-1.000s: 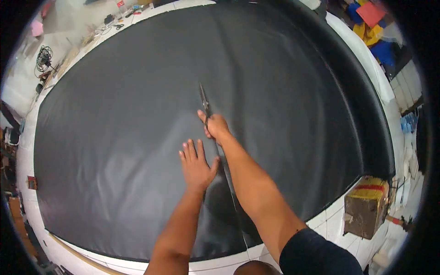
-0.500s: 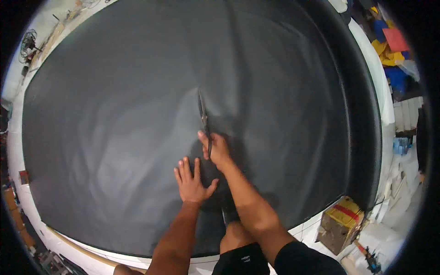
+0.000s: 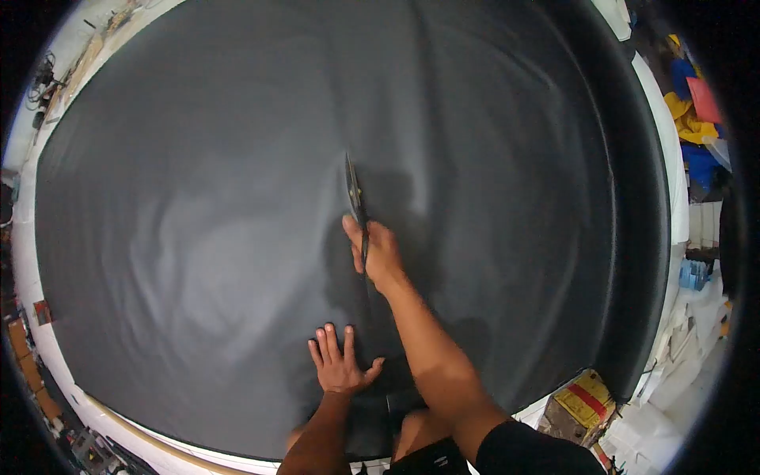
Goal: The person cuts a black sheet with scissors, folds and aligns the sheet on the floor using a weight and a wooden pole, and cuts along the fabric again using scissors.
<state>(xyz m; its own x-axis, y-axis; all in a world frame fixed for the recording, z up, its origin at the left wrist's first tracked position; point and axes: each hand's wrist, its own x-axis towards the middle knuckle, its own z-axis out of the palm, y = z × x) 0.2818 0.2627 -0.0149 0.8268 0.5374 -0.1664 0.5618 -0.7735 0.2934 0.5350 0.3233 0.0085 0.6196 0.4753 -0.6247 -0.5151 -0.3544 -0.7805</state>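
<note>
A wide sheet of smooth black material, like leatherette (image 3: pixel 214 198), lies spread before me. My right hand (image 3: pixel 378 252) is wrapped round the handles of a pair of scissors (image 3: pixel 353 186), whose blades point away from me near the middle of the sheet. A dark cut line runs from the scissors back towards my knees. My left hand (image 3: pixel 339 364) rests flat on the material to the left of this line, nearer my body, fingers spread and holding nothing. Whether the lower blade lies beneath the sheet is hard to see.
Along the right side the material forms a thick black roll (image 3: pixel 640 206). A worn box with yellow and red markings (image 3: pixel 584 404) stands at the lower right. Pale floor tiles border the sheet, and colourful cloth or bags (image 3: pixel 695 119) are heaped at the upper right.
My left hand has slid back towards my body, still flat with fingers spread. The right hand keeps its hold on the scissors and has shifted slightly forward. The camera view has moved a little.
</note>
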